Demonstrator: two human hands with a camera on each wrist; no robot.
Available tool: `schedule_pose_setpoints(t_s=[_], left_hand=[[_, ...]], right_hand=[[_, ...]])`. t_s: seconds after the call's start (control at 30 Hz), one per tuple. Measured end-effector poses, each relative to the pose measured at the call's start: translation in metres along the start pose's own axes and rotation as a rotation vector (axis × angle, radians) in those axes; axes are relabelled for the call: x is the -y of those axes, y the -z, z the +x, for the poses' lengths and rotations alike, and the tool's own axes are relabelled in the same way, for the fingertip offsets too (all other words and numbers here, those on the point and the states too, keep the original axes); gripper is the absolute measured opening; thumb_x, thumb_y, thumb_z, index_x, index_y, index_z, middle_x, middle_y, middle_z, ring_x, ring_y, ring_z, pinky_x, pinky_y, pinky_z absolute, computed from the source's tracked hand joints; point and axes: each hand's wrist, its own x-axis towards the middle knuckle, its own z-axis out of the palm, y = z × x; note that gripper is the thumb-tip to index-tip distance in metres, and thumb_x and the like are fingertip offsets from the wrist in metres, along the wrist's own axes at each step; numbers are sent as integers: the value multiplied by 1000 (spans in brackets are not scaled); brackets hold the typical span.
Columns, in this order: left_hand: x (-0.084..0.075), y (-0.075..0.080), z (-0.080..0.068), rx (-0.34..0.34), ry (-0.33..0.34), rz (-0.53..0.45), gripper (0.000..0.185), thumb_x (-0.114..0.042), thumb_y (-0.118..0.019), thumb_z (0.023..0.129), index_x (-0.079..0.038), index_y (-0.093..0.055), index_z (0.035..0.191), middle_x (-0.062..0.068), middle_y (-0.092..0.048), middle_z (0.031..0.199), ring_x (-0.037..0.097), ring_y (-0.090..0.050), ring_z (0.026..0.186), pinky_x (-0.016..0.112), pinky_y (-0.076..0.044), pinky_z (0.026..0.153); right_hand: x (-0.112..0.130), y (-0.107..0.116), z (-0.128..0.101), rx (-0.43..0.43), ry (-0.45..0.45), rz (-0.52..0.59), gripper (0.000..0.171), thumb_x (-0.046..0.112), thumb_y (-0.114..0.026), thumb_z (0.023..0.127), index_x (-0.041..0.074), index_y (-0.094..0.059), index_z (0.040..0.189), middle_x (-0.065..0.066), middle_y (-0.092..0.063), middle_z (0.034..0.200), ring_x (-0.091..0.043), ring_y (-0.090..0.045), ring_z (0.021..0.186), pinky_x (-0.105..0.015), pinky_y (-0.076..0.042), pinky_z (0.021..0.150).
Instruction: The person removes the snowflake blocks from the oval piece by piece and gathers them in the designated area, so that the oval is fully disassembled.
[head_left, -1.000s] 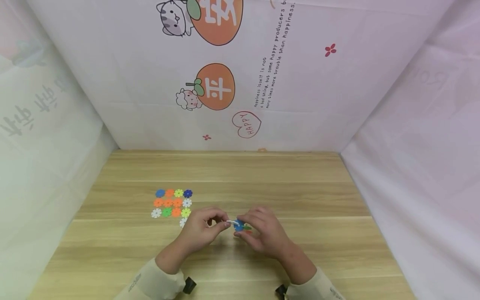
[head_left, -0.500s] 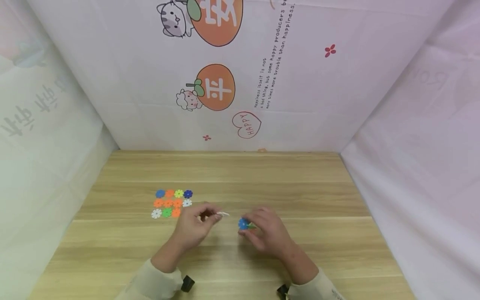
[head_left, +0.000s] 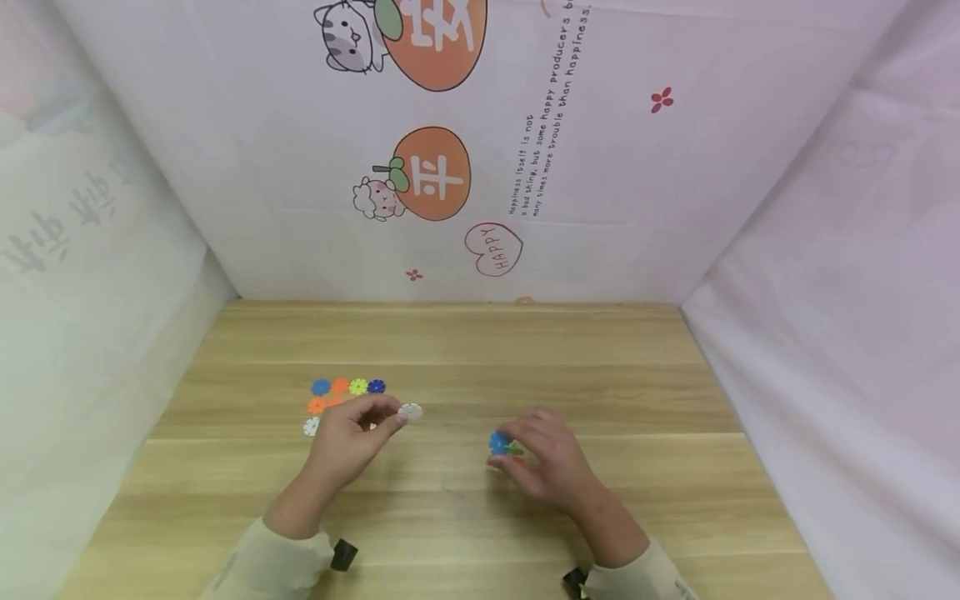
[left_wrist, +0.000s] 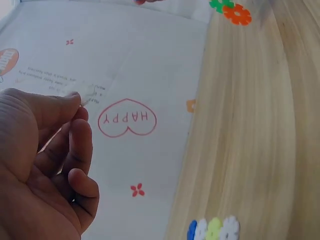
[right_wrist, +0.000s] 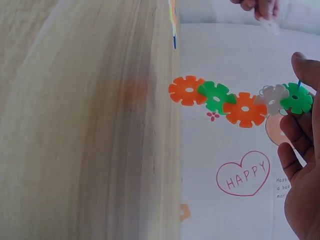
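Note:
In the head view my left hand (head_left: 345,439) pinches a white snowflake disc (head_left: 412,412) between thumb and fingertips, raised beside the loose discs. To the right, my right hand (head_left: 553,463) grips a chain of interlocked snowflake discs, its blue disc (head_left: 498,442) facing up. The right wrist view shows the chain's green disc (right_wrist: 297,98) at the fingers, then a white disc (right_wrist: 272,98), an orange disc (right_wrist: 245,110), a second green disc (right_wrist: 216,97) and an end orange disc (right_wrist: 188,91). The two hands are apart.
Loose snowflake discs lie in rows on the wooden table (head_left: 600,375) at the left, among them a blue disc (head_left: 321,387), a yellow disc (head_left: 357,387) and a dark blue disc (head_left: 377,387). My left hand covers part of them. A printed white cloth (head_left: 585,250) stands behind.
My left hand has drawn away from the chain to the left with the white disc, now over the loose discs. My right hand has shifted slightly right, still holding the chain.

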Motion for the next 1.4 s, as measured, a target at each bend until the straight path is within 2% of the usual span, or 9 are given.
schedule_pose_setpoints(t_s=[0.2,0.33,0.47,0.6,0.77,0.93,1.07,1.23,1.4], left_hand=[[17,9,-4,-34,95,60,9,-18,-81,93,-18,-77,101,-8,-74,89,12,-69,80,25,-57,70],[25,14,-5,-44,128,98,9,-17,-81,93,-16,-77,101,-5,-75,91,13,-69,81,25,-58,71],[30,18,-7,-42,160,118,9,-16,-80,93,-15,-77,100,-3,-76,94,15,-69,81,26,-58,70],[33,22,-9,-26,206,143,8,-17,-79,94,-15,-76,101,-1,-76,96,16,-69,82,26,-57,69],[36,27,-11,-23,258,175,11,-18,-78,94,-13,-77,103,1,-76,97,17,-69,85,25,-57,71],[43,33,-14,-10,284,199,12,-17,-76,96,-10,-77,106,3,-77,100,19,-70,90,24,-57,75],[49,36,-17,11,286,248,14,-16,-74,97,-9,-78,108,5,-77,104,22,-71,94,32,-59,80],[56,41,-22,31,336,289,17,-18,-72,98,-10,-79,112,8,-76,113,30,-71,104,47,-59,89],[62,45,-24,56,377,329,19,-20,-71,99,-10,-79,113,10,-76,115,35,-69,110,54,-55,94]], right_hand=[[1,0,-2,10,-10,-5,33,23,-87,82,7,-74,108,3,-75,97,-13,-66,86,-28,-51,81],[2,1,-2,16,-11,-14,29,24,-83,87,7,-74,109,3,-75,98,-14,-66,87,-32,-52,80],[2,1,-2,18,-15,-17,26,25,-80,91,8,-74,109,4,-75,99,-15,-66,88,-33,-53,80],[2,1,-2,20,-16,-21,27,26,-81,90,8,-74,109,4,-75,99,-14,-66,88,-32,-52,81],[1,1,-2,26,-15,-33,29,28,-81,90,7,-74,109,4,-75,99,-13,-66,89,-30,-51,83],[0,1,-2,30,-19,-40,30,31,-80,92,8,-74,109,4,-76,99,-13,-66,89,-30,-51,83],[0,1,-1,29,-20,-35,30,30,-80,91,7,-75,110,4,-76,99,-13,-66,89,-31,-51,83],[0,2,0,27,-19,-24,29,30,-79,93,7,-75,110,4,-76,99,-13,-66,89,-31,-50,84],[0,2,0,21,-14,-17,28,30,-78,95,6,-75,109,4,-76,97,-13,-67,88,-32,-50,86]])
